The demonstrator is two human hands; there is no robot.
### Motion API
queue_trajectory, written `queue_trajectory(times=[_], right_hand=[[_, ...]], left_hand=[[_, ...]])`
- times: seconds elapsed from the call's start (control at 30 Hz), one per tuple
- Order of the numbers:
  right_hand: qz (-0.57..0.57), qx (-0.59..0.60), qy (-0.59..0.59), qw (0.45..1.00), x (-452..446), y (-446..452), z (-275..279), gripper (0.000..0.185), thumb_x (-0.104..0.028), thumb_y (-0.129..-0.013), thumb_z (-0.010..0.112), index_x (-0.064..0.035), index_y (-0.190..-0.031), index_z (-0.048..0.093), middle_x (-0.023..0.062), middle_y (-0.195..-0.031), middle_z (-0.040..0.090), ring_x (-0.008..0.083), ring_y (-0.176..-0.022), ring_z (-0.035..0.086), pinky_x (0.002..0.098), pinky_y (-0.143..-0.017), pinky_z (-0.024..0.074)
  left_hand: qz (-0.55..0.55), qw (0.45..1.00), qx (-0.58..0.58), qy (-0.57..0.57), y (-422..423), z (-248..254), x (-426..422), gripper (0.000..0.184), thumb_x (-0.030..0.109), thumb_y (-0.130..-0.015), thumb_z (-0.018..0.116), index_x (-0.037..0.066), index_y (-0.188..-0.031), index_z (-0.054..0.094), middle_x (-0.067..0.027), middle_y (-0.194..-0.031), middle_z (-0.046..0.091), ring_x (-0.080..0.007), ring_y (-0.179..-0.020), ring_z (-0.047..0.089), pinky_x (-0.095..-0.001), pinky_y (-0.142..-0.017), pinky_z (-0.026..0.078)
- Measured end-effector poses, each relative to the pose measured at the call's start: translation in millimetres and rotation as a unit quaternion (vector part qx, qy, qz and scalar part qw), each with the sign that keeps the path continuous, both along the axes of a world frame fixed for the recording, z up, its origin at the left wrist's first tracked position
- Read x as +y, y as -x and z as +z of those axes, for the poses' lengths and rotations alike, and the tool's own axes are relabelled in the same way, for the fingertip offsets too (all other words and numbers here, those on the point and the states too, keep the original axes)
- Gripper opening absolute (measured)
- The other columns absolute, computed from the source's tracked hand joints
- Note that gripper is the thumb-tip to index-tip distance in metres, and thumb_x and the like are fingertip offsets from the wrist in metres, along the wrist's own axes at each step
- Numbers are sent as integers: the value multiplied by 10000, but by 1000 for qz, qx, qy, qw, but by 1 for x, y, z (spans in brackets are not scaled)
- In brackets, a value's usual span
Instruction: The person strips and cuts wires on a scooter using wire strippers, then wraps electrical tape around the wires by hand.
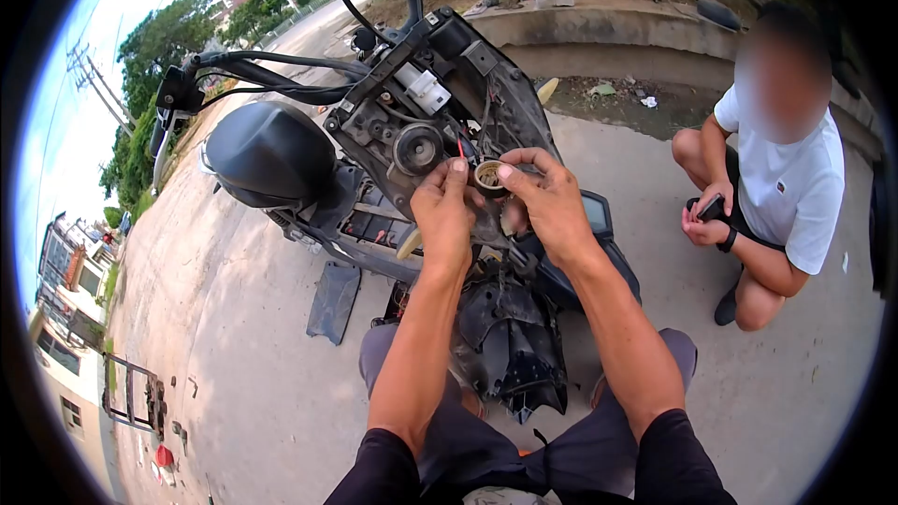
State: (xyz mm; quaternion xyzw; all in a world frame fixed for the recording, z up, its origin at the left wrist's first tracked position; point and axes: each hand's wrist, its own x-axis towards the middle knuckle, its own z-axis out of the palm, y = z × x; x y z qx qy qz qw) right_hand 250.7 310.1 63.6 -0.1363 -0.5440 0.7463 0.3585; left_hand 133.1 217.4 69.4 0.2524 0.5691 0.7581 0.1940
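Roll, ring-shaped, apparently tape: between the two hands, in front of the scooter's stripped front
Right hand: grip closed on the roll, thumb against its rim, forefinger arched above
Left hand: grip pinched nearly together, red wire running down to the fingertips, seemingly held there
Horn, round: mounted just beyond the left hand
Step in hand, as judged: readying tape for the red wire
Next move, as judged: left hand steadies the wire, right hand brings the roll's free end to it; whether bare metal shows, cannot tell
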Motion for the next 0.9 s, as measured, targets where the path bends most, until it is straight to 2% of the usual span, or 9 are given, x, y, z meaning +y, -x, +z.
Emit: queue_trajectory(times=[0.1, 0.2, 0.3, 0.4, 0.5, 0.6, 0.7, 0.8, 0.9], right_hand=[[1, 6, -1, 1000, 0, 1, 0, 295, -214, -1033, 707, 5, -1206, 610, 50, -788, 698, 62, -533, 539, 239, -463, 396], [-7, 12, -4, 1000, -2, 2, 2, 292, -216, -1035, 707, -3, -1213, 613, 44, -782, 692, 60, -542, 541, 240, -466, 395], [1, 22, 5, 1000, -3, 5, 2, 276, -212, -1041, 699, -16, -1220, 621, 39, -796, 693, 57, -553, 540, 244, -472, 397], [4, 33, -8, 999, -4, 11, 2, 259, -198, -1053, 676, -15, -1231, 634, 29, -813, 689, 52, -570, 542, 245, -488, 409], [-3, 40, -36, 999, -4, 13, 2, 258, -179, -1061, 653, -2, -1249, 648, 29, -844, 682, 52, -596, 554, 241, -521, 438], [-8, 36, -79, 996, -3, 15, 5, 271, -162, -1065, 636, 12, -1272, 655, 33, -879, 671, 53, -635, 573, 235, -567, 469], [6, 42, -96, 994, 2, 16, 3, 276, -127, -1051, 642, 11, -1290, 659, 37, -925, 672, 58, -673, 592, 234, -603, 490], [31, 43, -81, 995, 7, 14, 4, 288, -80, -1028, 661, 5, -1303, 663, 32, -949, 678, 64, -697, 601, 237, -618, 496], [51, 48, -56, 996, 8, 12, 4, 312, -39, -1004, 682, 3, -1313, 663, 29, -962, 684, 70, -711, 605, 239, -630, 500]], left_hand=[[23, 999, 32, 8, 2, 0, 4, 236, 218, -1077, 668, -15, -1055, 700, -8, -704, 621, -65, -550, 484, -233, -481, 300], [38, 997, 44, -43, 9, -8, 15, 221, 179, -1073, 667, -20, -992, 719, -4, -730, 661, -49, -542, 490, -224, -494, 334], [76, 993, 84, -32, 3, -12, 15, 230, 199, -1077, 670, -13, -1008, 723, 16, -709, 619, -51, -545, 457, -237, -488, 306], [97, 990, 97, -40, 5, -21, 19, 254, 211, -1087, 654, -20, -1006, 725, 25, -707, 606, -37, -555, 445, -238, -501, 322], [161, 963, 217, 19, 14, -32, 23, 276, 192, -1082, 637, -49, -979, 723, -35, -743, 685, -102, -633, 552, -309, -580, 452], [192, 943, 271, 32, 15, -36, 27, 306, 229, -1106, 613, -28, -983, 724, 34, -697, 596, -45, -588, 452, -260, -532, 357], [214, 925, 314, 22, 13, -36, 29, 304, 222, -1107, 608, -21, -960, 716, 29, -701, 592, -54, -605, 470, -263, -546, 371], [173, 954, 246, 2, 16, -36, 27, 307, 226, -1097, 611, -31, -968, 719, -14, -702, 617, -96, -629, 524, -306, -570, 421], [92, 983, 129, -90, 18, -39, 27, 315, 242, -1111, 599, -15, -976, 719, 5, -734, 601, -65, -623, 485, -268, -556, 383]])
